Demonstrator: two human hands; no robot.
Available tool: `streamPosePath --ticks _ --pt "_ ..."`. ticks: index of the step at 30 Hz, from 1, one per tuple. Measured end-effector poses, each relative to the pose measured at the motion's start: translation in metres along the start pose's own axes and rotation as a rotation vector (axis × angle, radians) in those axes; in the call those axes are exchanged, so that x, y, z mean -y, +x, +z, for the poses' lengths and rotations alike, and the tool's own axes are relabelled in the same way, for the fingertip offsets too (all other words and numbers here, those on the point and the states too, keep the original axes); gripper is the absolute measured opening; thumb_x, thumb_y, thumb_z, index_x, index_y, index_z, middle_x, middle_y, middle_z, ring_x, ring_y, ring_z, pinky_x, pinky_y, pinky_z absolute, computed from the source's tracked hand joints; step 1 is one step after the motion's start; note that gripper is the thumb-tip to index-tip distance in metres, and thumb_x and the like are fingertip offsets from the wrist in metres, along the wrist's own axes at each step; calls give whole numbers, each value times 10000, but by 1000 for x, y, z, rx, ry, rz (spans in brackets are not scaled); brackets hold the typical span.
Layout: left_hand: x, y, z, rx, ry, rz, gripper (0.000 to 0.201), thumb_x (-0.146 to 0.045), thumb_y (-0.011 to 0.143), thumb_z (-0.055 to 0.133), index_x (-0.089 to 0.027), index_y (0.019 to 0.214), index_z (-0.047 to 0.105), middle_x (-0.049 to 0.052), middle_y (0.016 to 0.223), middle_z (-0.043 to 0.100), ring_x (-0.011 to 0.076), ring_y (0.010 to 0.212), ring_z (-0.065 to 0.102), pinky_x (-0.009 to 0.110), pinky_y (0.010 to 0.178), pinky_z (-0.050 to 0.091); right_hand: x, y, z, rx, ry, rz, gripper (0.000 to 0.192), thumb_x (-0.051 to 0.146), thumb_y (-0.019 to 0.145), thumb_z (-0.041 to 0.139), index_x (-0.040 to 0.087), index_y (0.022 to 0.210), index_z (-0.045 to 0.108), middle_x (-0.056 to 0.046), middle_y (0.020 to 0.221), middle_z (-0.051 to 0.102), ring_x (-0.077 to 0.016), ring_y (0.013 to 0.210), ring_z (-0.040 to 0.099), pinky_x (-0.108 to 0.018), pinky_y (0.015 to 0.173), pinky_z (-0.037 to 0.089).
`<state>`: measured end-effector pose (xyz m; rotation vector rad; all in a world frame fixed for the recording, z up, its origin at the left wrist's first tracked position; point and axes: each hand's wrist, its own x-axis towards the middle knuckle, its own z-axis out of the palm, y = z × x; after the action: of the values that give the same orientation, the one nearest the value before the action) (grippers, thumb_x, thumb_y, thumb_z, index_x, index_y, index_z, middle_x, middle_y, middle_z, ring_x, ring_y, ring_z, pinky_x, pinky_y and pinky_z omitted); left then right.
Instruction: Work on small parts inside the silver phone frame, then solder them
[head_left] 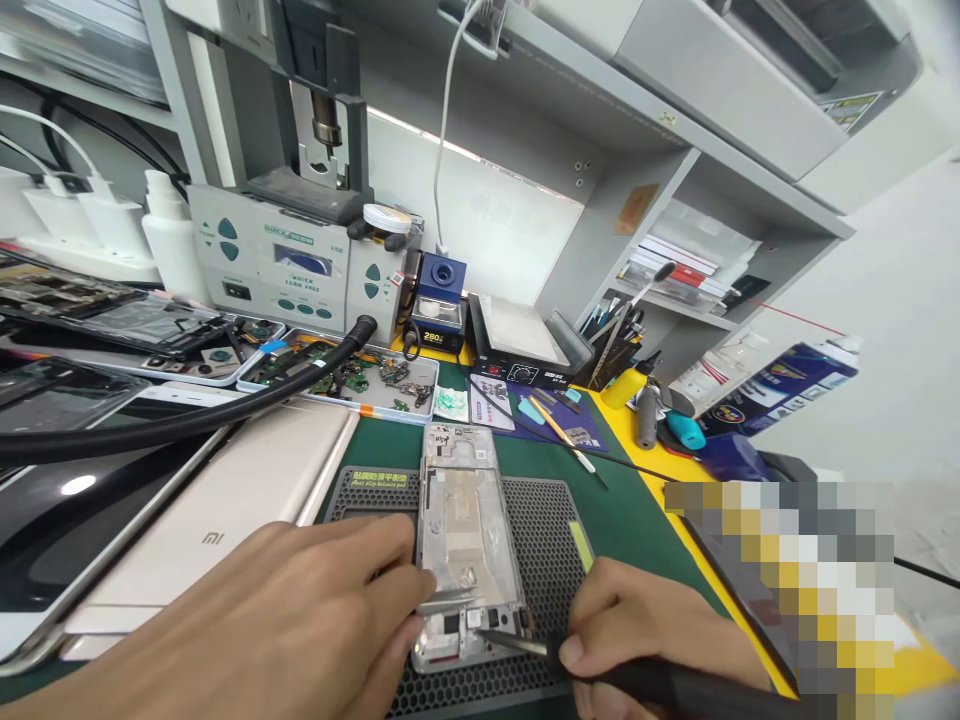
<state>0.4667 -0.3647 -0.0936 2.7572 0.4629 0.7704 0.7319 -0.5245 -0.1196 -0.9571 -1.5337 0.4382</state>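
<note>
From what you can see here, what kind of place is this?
Most likely a phone repair bench. An opened phone frame lies on a black mat, a rework station stands behind, and a tray of small parts sits nearby.

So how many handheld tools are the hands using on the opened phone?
2: tweezers in the left hand, and a black-handled tool in the right hand, both tips at the phone frame's lower end.

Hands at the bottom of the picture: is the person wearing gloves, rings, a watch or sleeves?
No. Both the left hand and the right hand are bare, with no gloves and no rings on the fingers that show. No watch, strap or sleeve cuff shows on the stretch of left forearm in view. The right wrist runs out of the picture, so it cannot be judged.
</note>
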Motion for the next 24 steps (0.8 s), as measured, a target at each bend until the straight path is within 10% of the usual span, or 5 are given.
streamPosePath --ticks 9,24 --pt "9 -14 0 -71 -84 80 503 4 1071 456 -358 969 791 -47 913 870 213 660 774 447 576 453 -2 2 1 -29 38 18 186 346 1175 886 296 1168 1065 -66 759 853 -152 379 556 -275 398 420" --pt "-1 -3 -7 20 7 -39 230 -462 1206 791 -319 1221 970 69 1020 883 254 959 876 256 898 718 3 0 -1 -29 -81 36 279 432 1157 884 270 1002 1050 -54 640 757 -165 362 545 -280 398 455"
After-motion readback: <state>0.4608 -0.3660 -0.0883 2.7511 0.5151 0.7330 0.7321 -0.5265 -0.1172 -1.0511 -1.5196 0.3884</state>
